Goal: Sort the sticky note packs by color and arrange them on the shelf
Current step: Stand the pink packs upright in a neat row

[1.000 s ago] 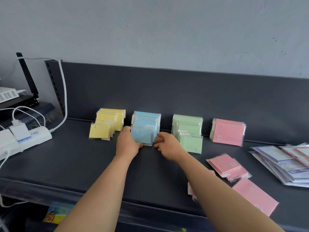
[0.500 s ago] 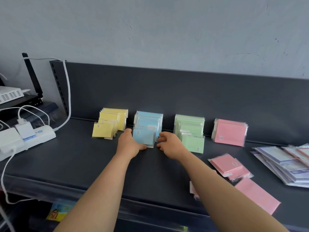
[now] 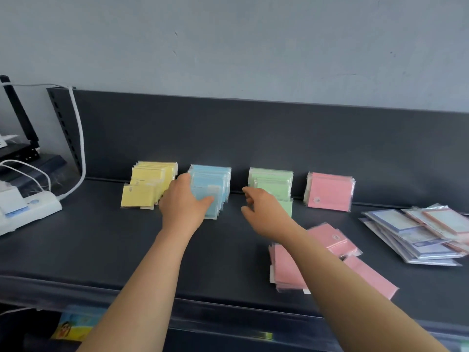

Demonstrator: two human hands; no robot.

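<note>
At the far left we see a white power strip (image 3: 30,212) just beside the dark shelf (image 3: 101,250). Against the shelf's back panel the yellow packs (image 3: 149,186) stand upright. Next, the left grip (image 3: 185,204) grasps the front of the upright blue packs (image 3: 215,184), with the forefinger up their left edge and the thumb across the front face. The right grip (image 3: 264,212) is released, its fingers loosely curled and holding nothing, and it hovers between the blue row and the green packs (image 3: 271,181). Further right, the pink packs (image 3: 330,193) stand upright. The loose pink packs (image 3: 286,268) lie flat nearer the front edge. We find a fanned pile of purple-bordered packs (image 3: 411,237) at the far right.
</note>
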